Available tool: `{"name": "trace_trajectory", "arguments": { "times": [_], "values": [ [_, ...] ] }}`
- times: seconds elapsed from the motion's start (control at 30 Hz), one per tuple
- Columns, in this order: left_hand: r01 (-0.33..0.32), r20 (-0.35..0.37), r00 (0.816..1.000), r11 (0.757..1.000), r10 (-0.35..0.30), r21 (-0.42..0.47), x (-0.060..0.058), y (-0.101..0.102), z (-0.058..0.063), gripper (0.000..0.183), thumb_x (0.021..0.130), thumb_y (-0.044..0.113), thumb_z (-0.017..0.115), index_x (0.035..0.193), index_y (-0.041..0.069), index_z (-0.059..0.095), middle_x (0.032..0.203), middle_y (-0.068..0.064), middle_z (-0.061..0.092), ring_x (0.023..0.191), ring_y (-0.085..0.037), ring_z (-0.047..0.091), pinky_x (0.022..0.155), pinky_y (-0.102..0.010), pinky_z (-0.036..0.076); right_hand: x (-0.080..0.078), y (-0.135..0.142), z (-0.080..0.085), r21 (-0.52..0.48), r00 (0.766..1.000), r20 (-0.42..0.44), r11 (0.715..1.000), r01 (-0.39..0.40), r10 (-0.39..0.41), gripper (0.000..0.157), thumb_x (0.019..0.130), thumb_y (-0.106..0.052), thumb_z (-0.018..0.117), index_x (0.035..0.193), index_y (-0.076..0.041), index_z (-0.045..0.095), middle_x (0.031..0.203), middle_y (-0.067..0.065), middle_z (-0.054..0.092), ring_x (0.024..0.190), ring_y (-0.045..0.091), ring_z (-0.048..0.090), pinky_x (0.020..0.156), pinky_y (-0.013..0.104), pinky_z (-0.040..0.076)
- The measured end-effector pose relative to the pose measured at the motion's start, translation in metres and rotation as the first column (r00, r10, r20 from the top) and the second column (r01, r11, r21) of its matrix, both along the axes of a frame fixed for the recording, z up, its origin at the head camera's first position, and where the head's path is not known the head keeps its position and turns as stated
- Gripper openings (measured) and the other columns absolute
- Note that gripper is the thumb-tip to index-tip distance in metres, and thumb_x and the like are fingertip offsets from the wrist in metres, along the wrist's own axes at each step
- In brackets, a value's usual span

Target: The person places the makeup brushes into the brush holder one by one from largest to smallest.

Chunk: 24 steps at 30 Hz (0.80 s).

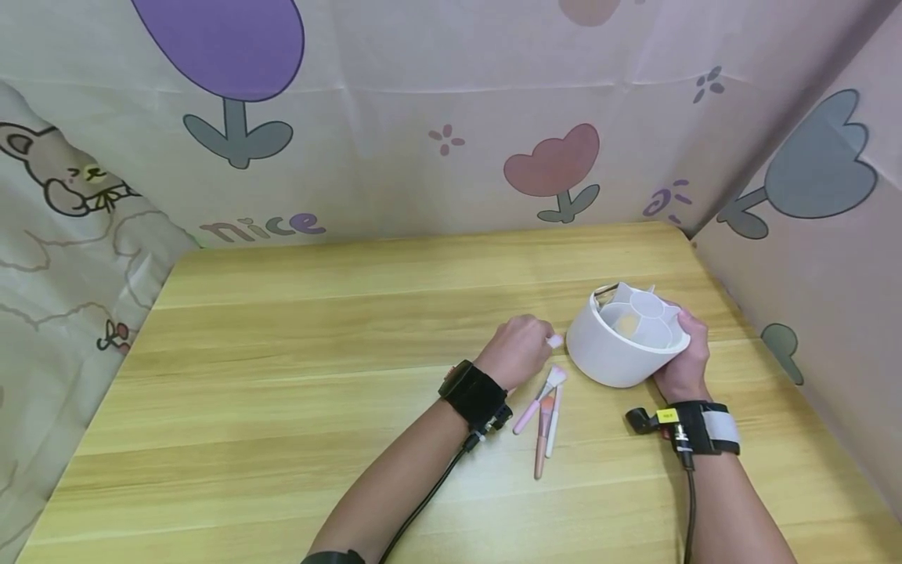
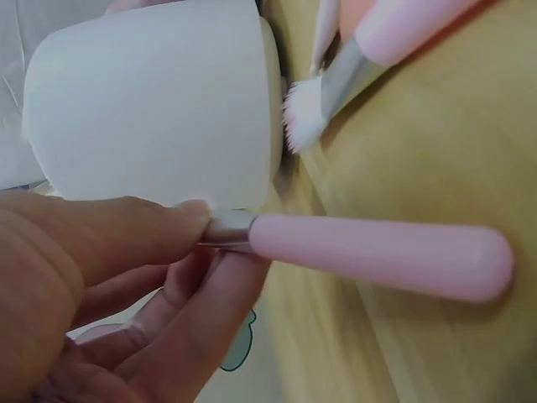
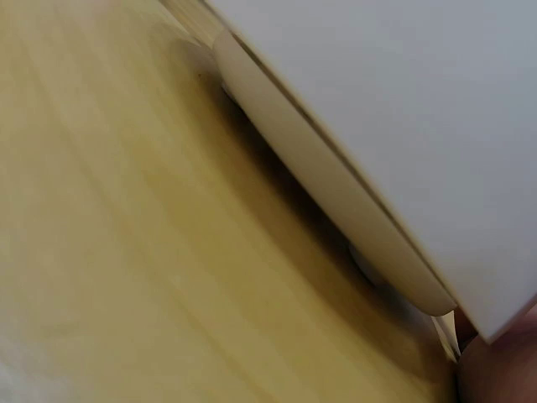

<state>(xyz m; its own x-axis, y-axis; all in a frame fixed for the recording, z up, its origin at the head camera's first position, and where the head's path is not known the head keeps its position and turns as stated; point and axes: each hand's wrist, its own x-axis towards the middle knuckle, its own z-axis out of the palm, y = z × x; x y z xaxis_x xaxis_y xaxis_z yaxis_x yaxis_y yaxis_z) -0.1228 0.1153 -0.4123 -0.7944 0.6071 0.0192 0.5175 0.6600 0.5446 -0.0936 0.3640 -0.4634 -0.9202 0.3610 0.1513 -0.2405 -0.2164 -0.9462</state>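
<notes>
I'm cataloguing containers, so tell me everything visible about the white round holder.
The white holder is round and plastic-looking, with inner dividers and a shallow base beneath. Its open top faces up, showing something beige inside, too unclear to name. The right hand grips it, toward the right side of the table.

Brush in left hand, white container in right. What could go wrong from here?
1. The left hand pinches the pink-handled brush at its metal collar; that small, smooth-looking grip might let it twist or slip.
2. The right hand grips the white container at one side, so a knock on the opposite side could swing it.
3. Three loose brushes lie close to the left hand and could get nudged.
</notes>
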Motion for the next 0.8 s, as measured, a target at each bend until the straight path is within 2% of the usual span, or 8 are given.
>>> {"name": "trace_trajectory", "arguments": {
  "times": [0.1, 0.17, 0.4, 0.8],
  "values": [
    [-0.013, -0.025, 1.000, 1.000, 0.014, 0.012, -0.0003, -0.0007, 0.0019, 0.024, 0.094, 0.012, 0.059, 0.116, 0.007, 0.068, 0.104, -0.005, 0.065, 0.071, -0.008, 0.053, 0.049, -0.011, 0.042, 0.0002, -0.0001, 0.0000, 0.001, 1.000, 0.004, 1.000, 0.000, 0.000, 0.039, 0.094, -0.040, 0.042, 0.111, -0.012, 0.063, 0.102, -0.001, 0.066, 0.090, 0.010, 0.060, 0.078, 0.021, 0.046],
    [-0.011, -0.034, 0.999, 1.000, 0.012, 0.026, -0.0006, -0.0010, 0.0025, 0.024, 0.094, 0.012, 0.059, 0.116, 0.007, 0.069, 0.100, -0.004, 0.064, 0.070, -0.009, 0.052, 0.048, -0.011, 0.042, 0.0002, 0.0000, -0.0003, 0.000, 1.000, -0.002, 1.000, -0.006, 0.006, 0.039, 0.094, -0.040, 0.042, 0.111, -0.012, 0.063, 0.102, -0.001, 0.066, 0.089, 0.010, 0.060, 0.078, 0.021, 0.046],
    [0.014, -0.051, 0.999, 0.998, -0.011, 0.059, -0.0010, -0.0003, 0.0031, 0.021, 0.095, 0.015, 0.058, 0.111, 0.008, 0.071, 0.088, 0.000, 0.058, 0.067, -0.009, 0.050, 0.046, -0.013, 0.039, 0.0001, 0.0004, -0.0015, -0.014, 0.999, -0.027, 1.000, -0.025, 0.025, 0.039, 0.094, -0.039, 0.043, 0.110, -0.010, 0.064, 0.100, -0.001, 0.067, 0.087, 0.010, 0.061, 0.075, 0.022, 0.047],
    [0.049, -0.117, 0.992, 0.995, -0.038, 0.092, -0.0017, 0.0002, 0.0029, 0.020, 0.095, 0.016, 0.059, 0.109, 0.008, 0.072, 0.085, 0.002, 0.056, 0.066, -0.008, 0.048, 0.048, -0.012, 0.037, 0.0010, -0.0016, 0.0011, -0.021, 1.000, -0.013, 1.000, -0.005, 0.005, 0.041, 0.094, -0.041, 0.042, 0.111, -0.010, 0.063, 0.102, -0.001, 0.067, 0.089, 0.009, 0.061, 0.079, 0.021, 0.046]
  ]
}}
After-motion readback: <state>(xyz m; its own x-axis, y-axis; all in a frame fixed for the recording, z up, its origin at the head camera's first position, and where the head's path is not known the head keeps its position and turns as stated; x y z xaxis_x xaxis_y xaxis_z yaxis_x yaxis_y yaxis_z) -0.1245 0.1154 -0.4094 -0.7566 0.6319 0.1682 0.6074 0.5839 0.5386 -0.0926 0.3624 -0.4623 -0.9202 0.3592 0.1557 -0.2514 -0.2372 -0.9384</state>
